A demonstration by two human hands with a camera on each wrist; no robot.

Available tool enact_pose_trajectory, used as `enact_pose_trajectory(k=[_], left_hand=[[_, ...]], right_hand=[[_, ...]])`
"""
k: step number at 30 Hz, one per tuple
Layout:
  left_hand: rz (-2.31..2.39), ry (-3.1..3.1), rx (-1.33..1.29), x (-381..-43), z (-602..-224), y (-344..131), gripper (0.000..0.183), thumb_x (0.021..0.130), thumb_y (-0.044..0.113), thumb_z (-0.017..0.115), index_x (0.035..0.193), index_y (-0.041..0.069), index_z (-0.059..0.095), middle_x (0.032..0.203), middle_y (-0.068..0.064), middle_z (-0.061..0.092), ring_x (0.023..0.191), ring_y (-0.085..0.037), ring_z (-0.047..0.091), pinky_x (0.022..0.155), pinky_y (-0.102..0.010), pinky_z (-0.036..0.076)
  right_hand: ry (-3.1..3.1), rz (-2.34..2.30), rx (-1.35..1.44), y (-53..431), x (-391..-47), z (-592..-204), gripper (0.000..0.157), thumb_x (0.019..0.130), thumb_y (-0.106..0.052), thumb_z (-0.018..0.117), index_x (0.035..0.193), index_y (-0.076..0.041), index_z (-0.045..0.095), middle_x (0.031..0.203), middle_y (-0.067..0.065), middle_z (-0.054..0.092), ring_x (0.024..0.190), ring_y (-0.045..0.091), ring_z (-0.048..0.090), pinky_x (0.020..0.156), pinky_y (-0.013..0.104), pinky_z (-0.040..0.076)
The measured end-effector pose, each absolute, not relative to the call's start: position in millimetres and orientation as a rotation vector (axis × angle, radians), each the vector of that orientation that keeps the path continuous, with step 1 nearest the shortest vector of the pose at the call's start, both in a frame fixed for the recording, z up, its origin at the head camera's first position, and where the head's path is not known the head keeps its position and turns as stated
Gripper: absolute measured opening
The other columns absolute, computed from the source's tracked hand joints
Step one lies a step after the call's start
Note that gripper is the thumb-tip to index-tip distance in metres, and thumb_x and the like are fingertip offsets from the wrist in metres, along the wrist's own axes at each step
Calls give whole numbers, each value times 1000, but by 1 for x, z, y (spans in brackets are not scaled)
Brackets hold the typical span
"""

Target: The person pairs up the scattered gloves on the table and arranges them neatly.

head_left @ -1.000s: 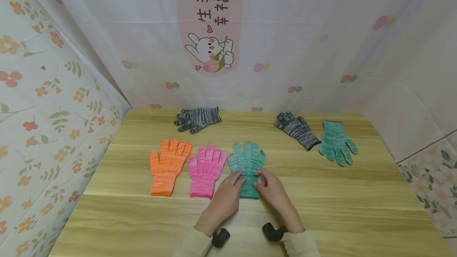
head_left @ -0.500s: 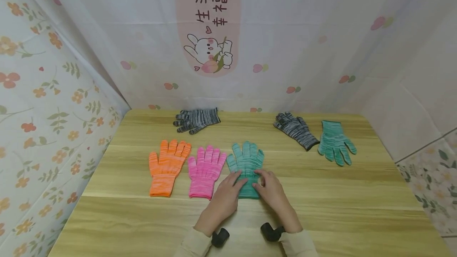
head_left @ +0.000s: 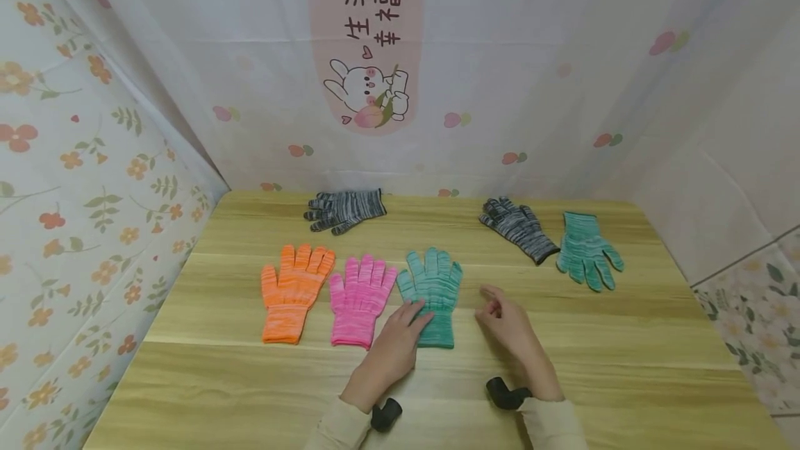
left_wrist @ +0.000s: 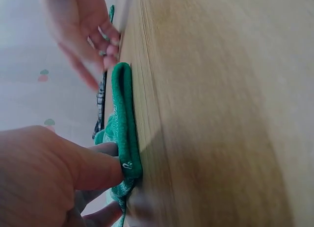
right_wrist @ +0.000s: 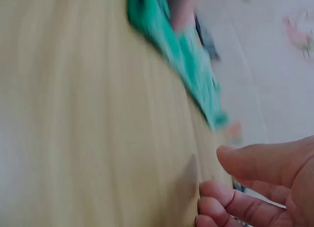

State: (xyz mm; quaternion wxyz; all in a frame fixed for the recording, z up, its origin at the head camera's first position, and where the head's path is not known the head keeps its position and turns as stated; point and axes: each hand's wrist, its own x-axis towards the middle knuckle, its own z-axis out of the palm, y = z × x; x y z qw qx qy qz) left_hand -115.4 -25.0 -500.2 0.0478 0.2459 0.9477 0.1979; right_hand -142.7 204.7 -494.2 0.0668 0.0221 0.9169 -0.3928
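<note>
A green knit glove (head_left: 435,290) lies flat with its fingers pointing away from me. My left hand (head_left: 395,339) rests at its left edge, thumb and fingertips touching the fabric near the cuff. The left wrist view shows the thumb against the green cuff (left_wrist: 126,124). To the right of this glove, and apart from it, is my right hand (head_left: 503,318), its fingers loosely bent and holding nothing. Left of the green glove, a pink glove (head_left: 359,301) and an orange glove (head_left: 292,294) are laid out in the same direction.
Toward the back of the wooden table (head_left: 600,367) lies a grey-black glove (head_left: 350,210). Another grey-black glove (head_left: 520,228) sits at the back right, beside a second green glove (head_left: 587,248) whose fingers point toward me. A printed curtain (head_left: 475,75) hangs behind the table.
My right hand has come off the front green glove and moved right. The left hand stays at the glove's left edge, and the gloves lie as before.
</note>
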Motion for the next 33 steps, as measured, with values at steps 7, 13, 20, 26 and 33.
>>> enact_pose_trajectory(k=[7,13,20,26,33], left_hand=[[585,2885,758,-116,-498,-25,42,93,6,49,134,12,50,144,-8,41,135,-32,35,109,-41,33],[577,2884,758,-115,-497,-25,43,92,4,49,134,12,50,143,-9,42,135,-32,35,109,-42,34],[591,2882,773,-115,-496,-24,42,91,3,50,133,11,50,142,-10,43,134,-33,36,108,-42,34],[585,2885,776,-116,-496,-24,42,92,3,49,133,11,50,142,-10,43,134,-32,37,108,-42,34],[580,2889,786,-116,-496,-25,42,91,3,50,133,10,51,141,-11,44,133,-33,38,107,-42,35]], right_hand=[[2802,-1043,201,275,-148,-484,55,89,-13,56,135,9,35,92,14,55,84,22,52,67,28,42],[2785,-964,261,328,-159,-484,65,91,-13,51,140,15,19,83,11,47,69,18,46,58,28,37],[2805,-791,219,348,-175,-483,70,91,-12,50,141,16,11,114,40,47,96,51,50,78,56,45],[2830,-535,118,345,-188,-478,63,90,-11,48,141,13,20,130,46,32,115,60,34,91,66,36],[2774,-484,101,339,-189,-475,54,92,-11,46,139,9,30,133,43,32,120,61,27,95,67,31]])
